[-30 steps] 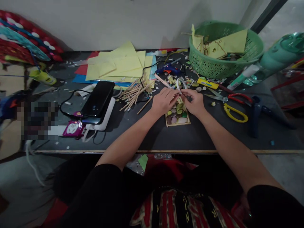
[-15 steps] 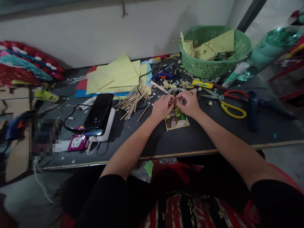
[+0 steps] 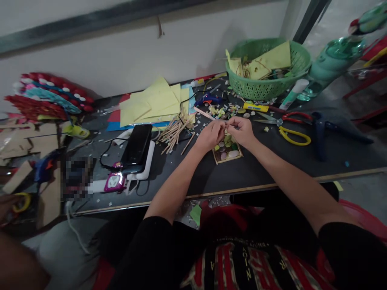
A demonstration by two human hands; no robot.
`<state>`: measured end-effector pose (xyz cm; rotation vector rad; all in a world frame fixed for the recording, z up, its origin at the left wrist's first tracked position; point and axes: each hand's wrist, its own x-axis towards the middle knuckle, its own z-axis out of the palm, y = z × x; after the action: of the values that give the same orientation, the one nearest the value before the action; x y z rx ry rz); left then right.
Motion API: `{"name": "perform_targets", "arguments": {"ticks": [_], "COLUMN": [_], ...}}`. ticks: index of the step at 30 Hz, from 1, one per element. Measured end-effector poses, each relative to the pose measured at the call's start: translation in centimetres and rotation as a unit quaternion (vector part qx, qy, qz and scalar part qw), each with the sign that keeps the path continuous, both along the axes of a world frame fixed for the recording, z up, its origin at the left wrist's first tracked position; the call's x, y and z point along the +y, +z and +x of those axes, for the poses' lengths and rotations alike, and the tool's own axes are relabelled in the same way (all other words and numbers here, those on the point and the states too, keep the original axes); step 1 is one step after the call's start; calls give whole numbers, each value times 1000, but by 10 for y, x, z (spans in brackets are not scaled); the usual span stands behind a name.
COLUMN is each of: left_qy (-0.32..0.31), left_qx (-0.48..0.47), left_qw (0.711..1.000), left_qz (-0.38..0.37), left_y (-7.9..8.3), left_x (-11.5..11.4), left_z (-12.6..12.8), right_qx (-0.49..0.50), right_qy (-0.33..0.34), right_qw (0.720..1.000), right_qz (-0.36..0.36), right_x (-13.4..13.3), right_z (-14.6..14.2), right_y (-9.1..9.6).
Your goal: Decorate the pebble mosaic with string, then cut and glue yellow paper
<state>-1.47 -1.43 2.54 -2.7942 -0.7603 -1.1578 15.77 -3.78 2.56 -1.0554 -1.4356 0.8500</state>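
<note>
My left hand point(image 3: 214, 133) and my right hand point(image 3: 242, 131) meet fingertip to fingertip, both closed in a pinch. Whatever sits between the fingers is too small to make out. Right beneath them lies a small stick-framed panel point(image 3: 229, 160) filled with grey, green, yellow and white pebbles. My hands hide its far part. Just beyond my fingers are a pale stick point(image 3: 204, 113) and a scatter of small yellow and green pebbles point(image 3: 222, 109).
Left of my arms are loose sticks point(image 3: 173, 135), yellow sheets point(image 3: 160, 98) and a black phone point(image 3: 137, 146). Rightward lie scissors point(image 3: 294, 135), a yellow cutter point(image 3: 255, 107) and a green basket point(image 3: 269, 88). A blue glue gun point(image 3: 209, 98) rests behind. Another person's hand point(image 3: 7, 205) holds yellow-handled scissors.
My view has swung left and up, so the table things appear shifted. Another person's hand has come into sight at the left edge. My hands remain pinched together over the panel.
</note>
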Motion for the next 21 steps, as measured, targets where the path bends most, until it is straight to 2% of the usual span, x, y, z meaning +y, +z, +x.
{"name": "perform_targets", "arguments": {"ticks": [4, 7, 8, 10, 12, 13, 15, 18, 20, 21], "left_qy": [-10, -25, -27, -29, -21, -13, 9, 36, 47, 47], "left_qx": [-31, -43, -63, -128, -204, -234, -264, -269, -277, -285], "left_qw": [993, 983, 977, 957, 930, 920, 911, 911, 907, 901], "left_qz": [-118, -178, -201, -259, -306, -316, -315, -310, -315, -324], "left_y": [3, 4, 5, 8, 11, 11, 8, -4, -13, -16], "left_x": [-5, -10, -12, -15, -17, -16, -13, -4, 3, 6], "left_z": [4, 8, 8, 8, 6, 5, 4, 3, 2, 1], "right_qx": [39, -6, -28, -85, -178, -259, -424, -546, -564, -550], "right_qy": [-31, -32, -50, -135, -248, -268, -209, -206, -275, -346], "right_qw": [998, 999, 998, 987, 948, 919, 867, 801, 773, 758], "right_qz": [-47, -40, -28, 16, 87, 128, 157, 131, 91, 61], "right_x": [-4, -2, 0, 5, 6, 5, -3, -27, -50, -62], "right_z": [-6, 6, 15, 37, 62, 74, 91, 106, 123, 137], "right_y": [0, -1, -2, -2, -2, -1, 0, 4, 2, -1]}}
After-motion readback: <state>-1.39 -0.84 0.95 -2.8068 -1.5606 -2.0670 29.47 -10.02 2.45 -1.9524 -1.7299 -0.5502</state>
